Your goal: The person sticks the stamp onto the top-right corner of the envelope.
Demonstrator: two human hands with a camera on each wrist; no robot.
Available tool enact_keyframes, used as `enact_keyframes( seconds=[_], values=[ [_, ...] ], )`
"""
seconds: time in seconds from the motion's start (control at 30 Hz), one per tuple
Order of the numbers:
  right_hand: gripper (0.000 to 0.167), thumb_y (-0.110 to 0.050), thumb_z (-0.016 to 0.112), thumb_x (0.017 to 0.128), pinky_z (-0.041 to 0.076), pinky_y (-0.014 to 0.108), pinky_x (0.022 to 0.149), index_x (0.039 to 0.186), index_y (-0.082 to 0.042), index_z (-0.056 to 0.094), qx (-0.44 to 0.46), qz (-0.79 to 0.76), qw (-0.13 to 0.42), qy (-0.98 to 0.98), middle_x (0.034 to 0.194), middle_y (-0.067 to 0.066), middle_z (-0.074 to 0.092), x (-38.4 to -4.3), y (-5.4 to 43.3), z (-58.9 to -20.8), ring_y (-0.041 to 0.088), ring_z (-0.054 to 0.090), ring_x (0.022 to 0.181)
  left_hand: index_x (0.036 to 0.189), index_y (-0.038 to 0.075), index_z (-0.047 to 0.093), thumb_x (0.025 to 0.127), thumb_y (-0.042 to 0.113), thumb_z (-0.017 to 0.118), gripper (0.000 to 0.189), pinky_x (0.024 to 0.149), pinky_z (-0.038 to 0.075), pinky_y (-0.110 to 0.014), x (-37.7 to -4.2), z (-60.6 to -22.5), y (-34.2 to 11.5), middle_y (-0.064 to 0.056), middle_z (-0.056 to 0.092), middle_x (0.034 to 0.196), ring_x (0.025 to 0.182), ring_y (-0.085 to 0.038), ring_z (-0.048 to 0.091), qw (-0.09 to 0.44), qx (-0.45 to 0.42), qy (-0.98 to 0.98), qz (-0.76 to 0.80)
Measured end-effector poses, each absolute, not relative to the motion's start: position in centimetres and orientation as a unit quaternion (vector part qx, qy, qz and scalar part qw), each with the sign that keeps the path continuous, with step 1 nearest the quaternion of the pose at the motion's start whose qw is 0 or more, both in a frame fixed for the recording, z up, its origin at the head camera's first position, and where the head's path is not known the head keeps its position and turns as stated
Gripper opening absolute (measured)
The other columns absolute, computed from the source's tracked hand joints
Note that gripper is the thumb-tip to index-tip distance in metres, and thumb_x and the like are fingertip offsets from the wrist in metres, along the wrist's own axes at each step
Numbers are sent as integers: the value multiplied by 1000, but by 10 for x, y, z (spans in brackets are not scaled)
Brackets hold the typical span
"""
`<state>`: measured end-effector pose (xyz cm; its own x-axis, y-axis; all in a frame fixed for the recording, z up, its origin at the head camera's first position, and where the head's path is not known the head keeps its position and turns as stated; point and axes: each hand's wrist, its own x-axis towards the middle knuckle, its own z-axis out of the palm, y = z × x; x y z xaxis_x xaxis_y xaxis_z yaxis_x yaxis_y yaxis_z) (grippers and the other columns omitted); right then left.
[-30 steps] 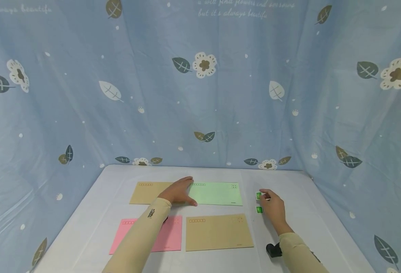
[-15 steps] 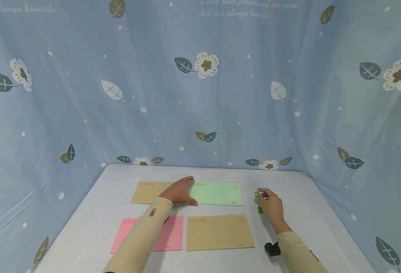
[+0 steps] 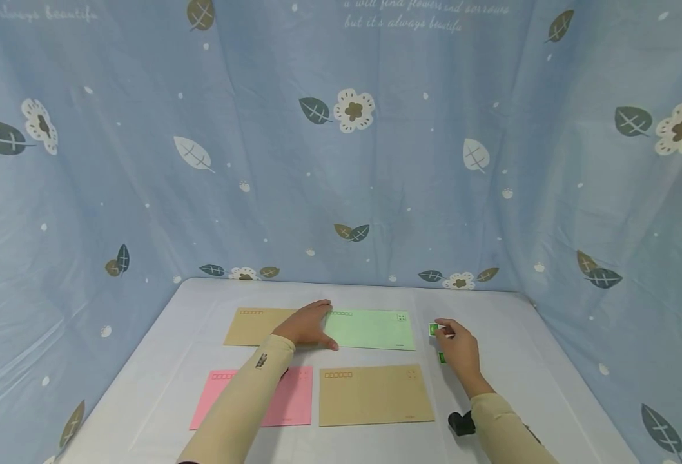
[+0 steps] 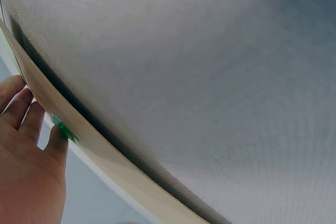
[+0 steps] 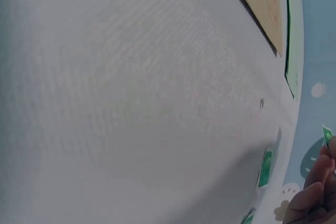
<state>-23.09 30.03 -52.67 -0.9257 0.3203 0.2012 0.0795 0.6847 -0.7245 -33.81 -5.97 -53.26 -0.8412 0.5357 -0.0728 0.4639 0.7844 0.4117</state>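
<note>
At the back left of the table, my left hand [image 3: 306,325] rests with spread fingers over the right part of a brown envelope [image 3: 251,327]. A small green stamp [image 4: 63,128] shows beside the thumb in the left wrist view. To its right lies a pale green envelope [image 3: 370,330]. My right hand [image 3: 461,353] pinches a green stamp with a white border [image 3: 433,329] between thumb and finger, above the table right of the green envelope. Another green stamp [image 3: 442,357] lies on the table below that hand; its right side is hidden in the head view.
In the front row lie a pink envelope [image 3: 291,403], partly under the left forearm, and a second brown envelope [image 3: 376,396]. A black object [image 3: 460,424] is at the right wrist. A blue patterned curtain [image 3: 283,193] surrounds the white table [image 3: 149,393].
My right hand has moved slightly left with the pinched stamp, away from the stamp on the table. The left hand stays on the envelope. The head view has shifted a little.
</note>
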Motion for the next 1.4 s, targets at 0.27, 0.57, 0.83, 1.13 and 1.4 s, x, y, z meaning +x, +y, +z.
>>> enact_keyframes(
  seconds=[0.27, 0.57, 0.83, 1.13, 1.4],
  values=[
    [29, -16, 65, 98, 47, 27, 62, 123, -4, 70, -105, 384, 160, -903, 98, 11, 70, -234, 294, -525, 23, 60, 81, 155, 4, 41, 66, 64, 88, 116, 123, 28, -41, -337, -531, -60, -7, 34, 164, 151, -26, 30, 91, 264, 941, 193],
    [28, -16, 65, 98, 47, 27, 57, 123, -5, 71, -106, 390, 152, -902, 99, 10, 70, -238, 291, -527, 22, 60, 79, 155, 6, 42, 66, 66, 87, 116, 123, 28, -41, -339, -534, -59, -6, 33, 164, 151, -26, 29, 90, 264, 942, 187],
    [28, -15, 66, 97, 46, 26, 61, 123, -6, 71, -104, 386, 158, -903, 98, 9, 71, -240, 286, -527, 22, 60, 83, 156, 6, 41, 66, 68, 85, 117, 123, 28, -40, -339, -532, -58, -6, 33, 164, 152, -25, 28, 95, 264, 944, 174],
    [27, -14, 66, 97, 45, 25, 60, 122, -6, 71, -100, 392, 154, -902, 97, 9, 70, -239, 282, -526, 21, 59, 80, 154, 2, 41, 68, 63, 87, 115, 122, 29, -42, -333, -524, -56, -9, 34, 163, 151, -27, 30, 91, 270, 943, 171],
    [29, -16, 65, 98, 47, 29, 65, 125, -6, 70, -103, 396, 148, -900, 99, 10, 69, -241, 276, -524, 24, 59, 85, 154, 3, 41, 68, 62, 87, 115, 122, 29, -41, -332, -522, -57, -9, 34, 163, 151, -27, 30, 90, 268, 942, 179]
  ],
)
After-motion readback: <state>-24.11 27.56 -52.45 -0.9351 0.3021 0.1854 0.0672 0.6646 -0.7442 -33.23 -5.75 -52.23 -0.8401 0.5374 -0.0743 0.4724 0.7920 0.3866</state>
